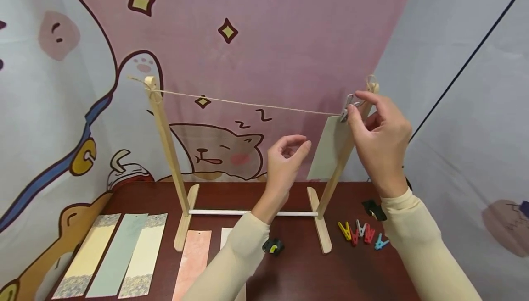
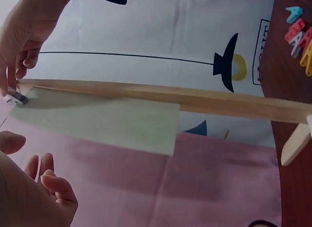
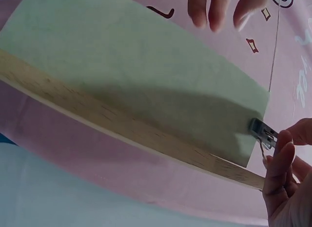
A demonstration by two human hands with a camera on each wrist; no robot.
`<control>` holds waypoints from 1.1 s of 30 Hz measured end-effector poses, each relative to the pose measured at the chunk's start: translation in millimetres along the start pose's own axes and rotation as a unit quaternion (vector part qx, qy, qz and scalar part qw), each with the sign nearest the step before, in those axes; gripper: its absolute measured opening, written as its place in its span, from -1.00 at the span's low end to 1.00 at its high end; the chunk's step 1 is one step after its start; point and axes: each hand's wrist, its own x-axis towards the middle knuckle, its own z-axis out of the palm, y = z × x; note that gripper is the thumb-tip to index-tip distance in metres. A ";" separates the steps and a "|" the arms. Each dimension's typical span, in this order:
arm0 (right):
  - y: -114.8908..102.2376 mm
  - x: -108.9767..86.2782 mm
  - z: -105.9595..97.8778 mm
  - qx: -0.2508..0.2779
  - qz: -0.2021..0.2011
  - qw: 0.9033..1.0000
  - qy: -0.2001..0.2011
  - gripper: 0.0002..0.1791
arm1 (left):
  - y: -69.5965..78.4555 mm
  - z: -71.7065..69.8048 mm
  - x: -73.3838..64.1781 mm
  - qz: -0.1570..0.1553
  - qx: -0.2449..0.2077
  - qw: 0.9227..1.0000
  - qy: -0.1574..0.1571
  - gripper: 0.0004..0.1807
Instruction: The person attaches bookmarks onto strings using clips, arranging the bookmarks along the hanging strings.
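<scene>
right hand (image 1: 384,133): fingers pinch grey clip (image 3: 263,133) | left hand (image 1: 285,159): fingers curved, apart from thumb, holding nothing | pale green card (image 1: 328,147): below string (image 1: 248,103), top in clip, left hand's 3 o'clock

I see a pale green card (image 1: 328,150), a grey clip (image 3: 263,131), cream sleeves (image 1: 415,236), a reddish-brown desk (image 1: 368,278), pegs (image 1: 369,234) in yellow, red, grey and blue, a mottled pink strip (image 1: 193,259), and two cream strips (image 1: 144,250) whose ends carry a lacy blue-grey pattern.
</scene>
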 end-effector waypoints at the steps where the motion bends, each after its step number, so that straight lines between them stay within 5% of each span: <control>1: 0.7 -1.1 1.0 0.006 0.005 1.000 0.004 -0.68 | -0.7 -3.5 -2.1 -0.002 0.005 1.000 -0.001 -0.71; 9: 12.9 -13.7 1.7 0.061 0.007 0.998 0.027 -0.58 | -6.4 -33.5 -23.8 -0.033 0.071 0.997 -0.003 -0.65; 18: 21.8 -33.3 -1.2 0.083 0.038 0.995 0.040 -0.58 | -15.0 -59.1 -41.0 -0.083 0.086 0.992 -0.026 -0.63; 33: 46.7 -58.2 -0.9 0.086 0.102 0.991 0.025 -0.52 | -35.0 -95.2 -65.6 -0.142 0.107 0.984 0.007 -0.59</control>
